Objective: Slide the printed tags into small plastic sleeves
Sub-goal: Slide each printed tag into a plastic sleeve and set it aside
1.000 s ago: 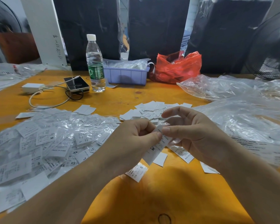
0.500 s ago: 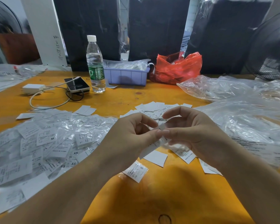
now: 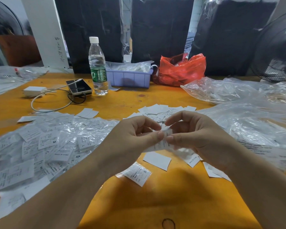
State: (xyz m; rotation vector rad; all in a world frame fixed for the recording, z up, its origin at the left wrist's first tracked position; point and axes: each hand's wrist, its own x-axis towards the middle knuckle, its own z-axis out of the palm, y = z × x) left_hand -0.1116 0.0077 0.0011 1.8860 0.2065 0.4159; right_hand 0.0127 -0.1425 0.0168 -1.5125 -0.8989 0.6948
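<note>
Above the middle of the orange table (image 3: 163,200) I hold a white printed tag (image 3: 162,142) together with a small clear sleeve. My left hand (image 3: 132,138) pinches it between thumb and forefinger. My right hand (image 3: 193,134) pinches the same piece from the right, fingertips almost touching the left ones. How far the tag sits in the sleeve is hidden by my fingers. A heap of sleeved tags (image 3: 40,146) covers the table's left. Loose white tags (image 3: 160,111) lie just behind my hands, and a sleeved tag marked S (image 3: 137,174) lies below them.
A water bottle (image 3: 97,66), a phone (image 3: 78,87) with a white charger (image 3: 34,91) and cable, a lilac tray (image 3: 129,78) and a red bag (image 3: 180,70) stand at the back. Clear plastic bags (image 3: 248,116) cover the right. A fan (image 3: 277,50) stands far right.
Both hands have risen slightly and stayed together on the tag. The tag's lower end, which hung down below my fingers, now shows less.
</note>
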